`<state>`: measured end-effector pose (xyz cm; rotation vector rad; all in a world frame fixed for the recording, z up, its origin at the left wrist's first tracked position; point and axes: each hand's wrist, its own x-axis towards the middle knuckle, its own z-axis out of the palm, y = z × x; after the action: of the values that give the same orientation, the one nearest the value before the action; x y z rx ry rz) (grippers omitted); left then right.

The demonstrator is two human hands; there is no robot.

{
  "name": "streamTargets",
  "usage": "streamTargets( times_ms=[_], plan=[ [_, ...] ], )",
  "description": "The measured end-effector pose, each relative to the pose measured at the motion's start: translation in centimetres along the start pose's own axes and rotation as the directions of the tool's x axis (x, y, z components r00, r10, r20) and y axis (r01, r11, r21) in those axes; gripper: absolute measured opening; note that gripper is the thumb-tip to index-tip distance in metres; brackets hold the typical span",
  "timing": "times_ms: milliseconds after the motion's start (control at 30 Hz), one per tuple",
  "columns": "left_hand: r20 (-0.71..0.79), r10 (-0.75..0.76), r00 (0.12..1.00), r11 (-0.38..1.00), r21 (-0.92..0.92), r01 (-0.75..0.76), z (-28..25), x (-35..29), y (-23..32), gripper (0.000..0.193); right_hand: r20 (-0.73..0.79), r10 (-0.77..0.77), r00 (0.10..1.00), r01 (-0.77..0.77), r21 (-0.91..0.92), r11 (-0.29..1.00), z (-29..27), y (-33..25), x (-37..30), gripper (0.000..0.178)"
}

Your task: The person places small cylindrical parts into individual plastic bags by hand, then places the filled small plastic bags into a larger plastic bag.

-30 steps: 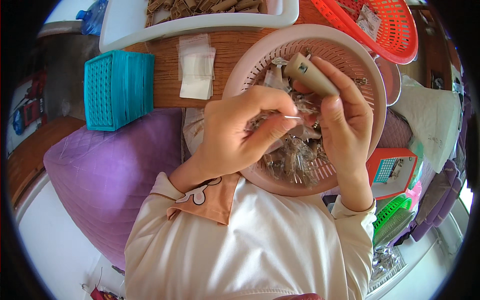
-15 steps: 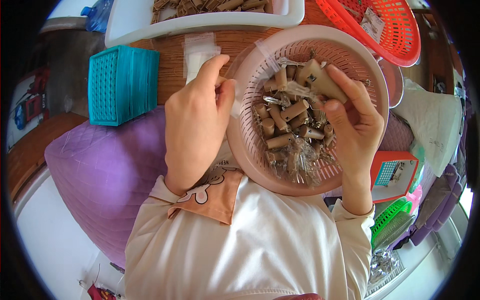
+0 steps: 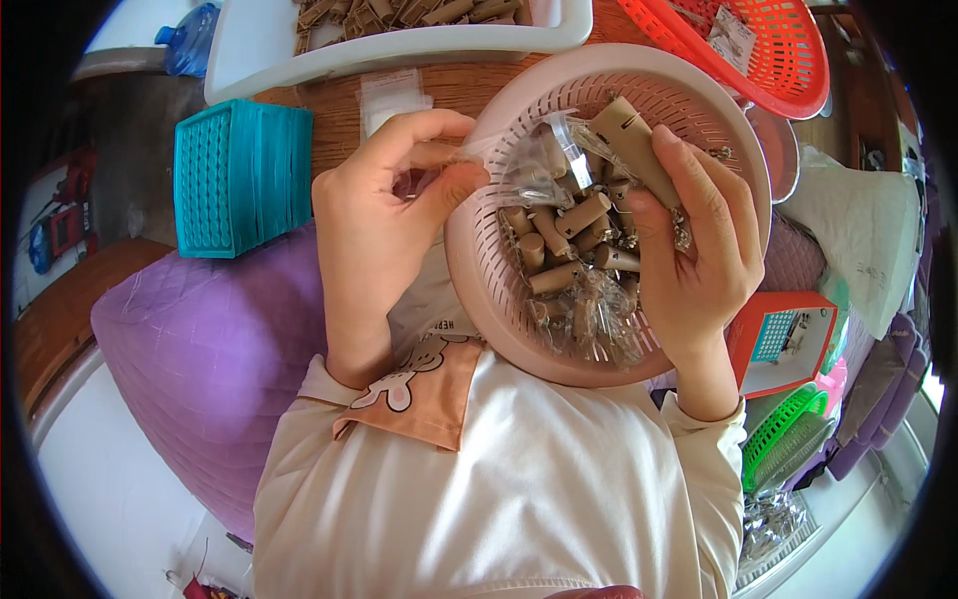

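Observation:
Over a beige slotted plastic basket (image 3: 471, 280), my right hand (image 3: 709, 240) grips a brown cylinder (image 3: 635, 140) between thumb and fingers. A small dark slot shows on the cylinder, and thin wiry bits hang below it. My left hand (image 3: 374, 195), at the basket's left rim, pinches the edge of a clear plastic bag (image 3: 537, 172). The bag stretches toward the cylinder; whether they touch is unclear. In the basket lie several more brown cylinders (image 3: 584, 215), some with thin wires, along with crumpled clear bags (image 3: 604, 317).
A white tray (image 3: 399, 50) of brown pieces stands at the back. Stacked teal baskets (image 3: 215, 180) are on the left, beside flat clear bags (image 3: 394, 97). A red basket (image 3: 793, 55) sits far right; a red box (image 3: 778, 344) and green basket (image 3: 778, 434) lie lower right.
The clear bag has swung down to the right over the basket in my left hand's pinch. My right hand has turned the brown cylinder steeper. The basket has shifted slightly left.

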<state>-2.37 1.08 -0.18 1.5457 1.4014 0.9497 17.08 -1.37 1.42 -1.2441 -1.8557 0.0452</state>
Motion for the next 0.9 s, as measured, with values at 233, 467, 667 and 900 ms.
streamTargets(
  times_ms=[233, 467, 667, 900],
  plan=[
    [-0.017, 0.082, 0.997, 0.963, -0.256, -0.083, 0.3, -0.3, 0.4, 0.029, -0.008, 0.192, 0.981, -0.188, 0.182, 0.965, -0.4, -0.4, -0.8, 0.031],
    [0.022, 0.101, 0.995, 0.970, -0.226, -0.093, 0.6, -0.6, 0.7, 0.030, -0.077, 0.344, 0.936, -0.262, 0.502, 0.824, -1.1, -0.9, -1.3, 0.032],
    [0.027, 0.063, 0.998, 0.965, -0.257, -0.054, 1.0, -0.6, 1.2, 0.028, -0.004, 0.306, 0.952, -0.272, 0.442, 0.855, -1.3, -0.8, -1.4, 0.031],
    [0.131, 0.038, 0.991, 0.965, -0.263, -0.002, 1.2, -0.5, 1.3, 0.029, 0.296, 0.490, 0.820, -0.566, 0.550, 0.614, -1.1, -1.5, -0.6, 0.024]
  ],
)
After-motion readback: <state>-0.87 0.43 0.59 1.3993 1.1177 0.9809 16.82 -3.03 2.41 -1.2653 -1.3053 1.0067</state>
